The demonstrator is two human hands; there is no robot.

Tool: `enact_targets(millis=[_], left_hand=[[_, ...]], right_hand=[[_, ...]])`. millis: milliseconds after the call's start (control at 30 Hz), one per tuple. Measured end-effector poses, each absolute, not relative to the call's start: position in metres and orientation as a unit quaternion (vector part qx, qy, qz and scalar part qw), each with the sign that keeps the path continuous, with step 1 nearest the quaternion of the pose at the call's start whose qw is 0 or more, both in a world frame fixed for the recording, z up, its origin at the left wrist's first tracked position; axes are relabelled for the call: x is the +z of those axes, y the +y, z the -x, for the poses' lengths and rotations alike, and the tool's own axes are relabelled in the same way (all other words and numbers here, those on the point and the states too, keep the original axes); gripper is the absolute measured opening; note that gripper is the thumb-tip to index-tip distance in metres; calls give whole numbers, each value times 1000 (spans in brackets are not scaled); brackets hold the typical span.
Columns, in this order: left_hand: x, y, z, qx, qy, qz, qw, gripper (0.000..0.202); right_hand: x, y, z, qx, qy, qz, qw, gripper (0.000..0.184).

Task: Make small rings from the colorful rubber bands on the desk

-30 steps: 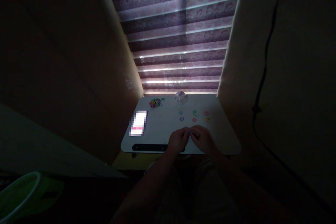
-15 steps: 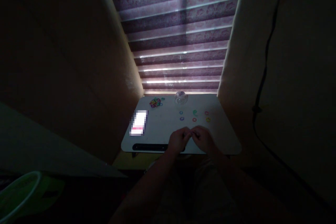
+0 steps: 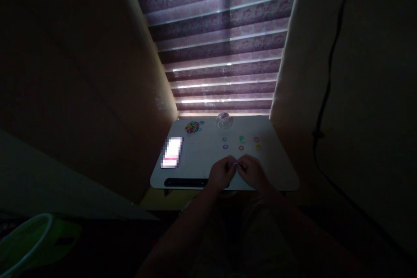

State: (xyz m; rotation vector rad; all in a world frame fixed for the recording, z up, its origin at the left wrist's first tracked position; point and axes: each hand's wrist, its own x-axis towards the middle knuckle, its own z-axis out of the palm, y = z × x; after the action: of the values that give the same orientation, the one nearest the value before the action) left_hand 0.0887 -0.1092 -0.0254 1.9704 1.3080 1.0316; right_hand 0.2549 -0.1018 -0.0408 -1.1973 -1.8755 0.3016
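Observation:
Over the near edge of the white table, my left hand and my right hand meet fingertip to fingertip. Both are closed in a pinch on a small purplish hair tie, mostly hidden by the fingers. Just beyond them lie separate hair ties in two rows: a light blue one, a green one and a pink one behind, with a violet one, a red one and a yellow one in front. A multicoloured pile of hair ties sits far left.
A clear round container stands at the table's back edge. On the left lies a phone with a lit, blurred screen. A black slot runs along the front edge. Walls flank the table, and a green basket is low left.
My fingertips have shifted slightly, and a bit of the purplish hair tie now shows between them. The things on the table stay where they were.

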Motion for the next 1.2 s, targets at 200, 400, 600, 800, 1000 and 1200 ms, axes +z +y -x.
enact_targets(millis=[200, 400, 600, 800, 1000, 1200], left_hand=[[-26, -109, -89, 399, 493, -724, 272, 14], [-26, -109, -89, 377, 531, -719, 243, 16], [-25, -111, -90, 375, 521, -724, 252, 14], [-27, -111, -89, 379, 528, -721, 239, 15], [-30, -110, -89, 369, 525, -728, 239, 13], [-29, -111, -87, 362, 505, -745, 240, 12]], right_hand=[[-37, -104, -256, 121, -769, 473, 412, 5], [-34, -106, -256, 123, -772, 473, 406, 4], [-34, -107, -256, 122, -771, 477, 405, 5], [-35, -107, -256, 117, -770, 478, 407, 6], [-35, -107, -256, 119, -775, 477, 396, 10], [-34, -106, -254, 93, -774, 483, 398, 16]])
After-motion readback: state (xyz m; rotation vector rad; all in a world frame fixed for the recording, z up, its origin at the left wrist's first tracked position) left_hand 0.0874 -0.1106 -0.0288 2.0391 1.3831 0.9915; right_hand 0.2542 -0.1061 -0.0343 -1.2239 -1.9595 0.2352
